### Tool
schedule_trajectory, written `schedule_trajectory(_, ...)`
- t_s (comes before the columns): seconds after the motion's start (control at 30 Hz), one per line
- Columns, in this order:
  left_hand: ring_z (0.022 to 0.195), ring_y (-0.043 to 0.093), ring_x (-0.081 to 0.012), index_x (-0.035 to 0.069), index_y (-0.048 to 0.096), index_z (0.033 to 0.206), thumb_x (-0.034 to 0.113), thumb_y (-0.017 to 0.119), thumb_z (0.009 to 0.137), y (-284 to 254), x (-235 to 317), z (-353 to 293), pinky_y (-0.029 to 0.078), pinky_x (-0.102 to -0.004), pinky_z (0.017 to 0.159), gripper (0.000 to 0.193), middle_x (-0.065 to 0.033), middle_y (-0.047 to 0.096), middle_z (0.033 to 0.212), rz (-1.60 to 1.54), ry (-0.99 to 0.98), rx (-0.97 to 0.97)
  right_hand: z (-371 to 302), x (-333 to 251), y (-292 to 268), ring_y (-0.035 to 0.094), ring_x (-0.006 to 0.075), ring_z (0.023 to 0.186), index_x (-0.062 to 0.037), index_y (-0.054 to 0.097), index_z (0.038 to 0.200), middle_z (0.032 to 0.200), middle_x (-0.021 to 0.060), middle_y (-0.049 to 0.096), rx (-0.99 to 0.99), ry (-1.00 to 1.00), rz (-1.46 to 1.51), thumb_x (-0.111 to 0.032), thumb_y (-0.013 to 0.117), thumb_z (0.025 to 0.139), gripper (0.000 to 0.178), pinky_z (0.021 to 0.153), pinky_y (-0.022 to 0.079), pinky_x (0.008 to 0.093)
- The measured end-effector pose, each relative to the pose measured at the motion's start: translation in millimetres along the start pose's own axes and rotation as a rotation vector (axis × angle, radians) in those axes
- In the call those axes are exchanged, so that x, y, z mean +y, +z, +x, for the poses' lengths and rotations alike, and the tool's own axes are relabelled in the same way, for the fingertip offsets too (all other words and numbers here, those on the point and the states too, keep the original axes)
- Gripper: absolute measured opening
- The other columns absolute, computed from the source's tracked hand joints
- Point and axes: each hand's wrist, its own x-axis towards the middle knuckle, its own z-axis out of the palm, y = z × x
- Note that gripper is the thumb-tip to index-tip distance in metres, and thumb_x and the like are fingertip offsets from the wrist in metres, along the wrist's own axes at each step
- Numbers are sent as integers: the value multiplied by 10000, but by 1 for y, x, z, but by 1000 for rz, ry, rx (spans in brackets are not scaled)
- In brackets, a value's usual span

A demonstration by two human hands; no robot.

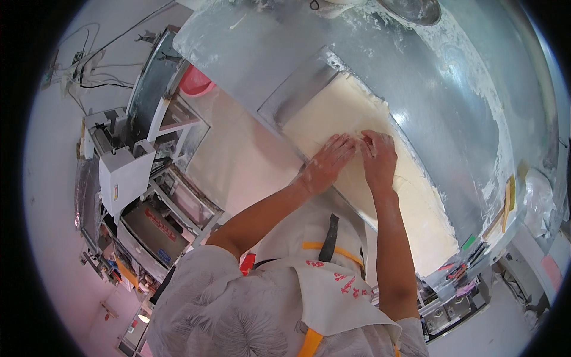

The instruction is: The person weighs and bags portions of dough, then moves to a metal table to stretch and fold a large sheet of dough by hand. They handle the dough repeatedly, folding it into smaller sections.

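A wide, pale sheet of dough (333, 107) lies in a long shallow metal tray (285, 104), set at a slant on the metal worktable. The dough covers most of the tray; bare metal shows at its far left end. Over the middle of the sheet my left hand (329, 159) has its fingers held together, tips pressed to the dough. Close beside it, my right hand (379, 156) bends its fingers and pinches the dough. A small raised fold shows between the two sets of fingertips. Both hands carry a dusting of flour.
The metal worktable (256, 53) is streaked with flour toward its far right rim. A round metal bowl (419, 9) stands at the far edge. Left of me are a pink basin (195, 82) and a white machine (126, 172). A clear plastic bag (538, 199) hangs at right.
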Motion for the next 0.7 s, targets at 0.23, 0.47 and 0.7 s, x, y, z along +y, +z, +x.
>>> schedule_trajectory(0.23, 1310, 606, -374, -14, 686, 1235, -12, 704, 910, -4, 2, -5, 499, -531, 1119, 326, -160, 654, 1344, -50, -71, 54, 9, 15, 19, 628, 357, 993, -61, 722, 1015, 975, 132, 677, -16, -16, -57, -81, 734, 917, 101, 857, 514, 469)
schedule_trajectory(0.47, 1283, 594, -367, 18, 697, 1209, 42, 712, 929, -4, -15, -13, 480, -494, 1078, 281, -142, 659, 1291, 63, -56, -1, 3, 6, 17, 620, 383, 1002, -53, 704, 1007, 995, 141, 682, 38, -34, -46, -82, 706, 937, 75, 865, 510, 496)
schedule_trajectory(0.7, 1444, 465, -458, -77, 497, 1470, 151, 640, 1009, 10, -3, 7, 310, -609, 1235, 534, -264, 511, 1524, 102, 28, 1, -52, 21, -14, 607, 396, 1150, -38, 684, 1197, 1147, 191, 677, 204, -20, -178, -24, 684, 905, 292, 1036, 483, 485)
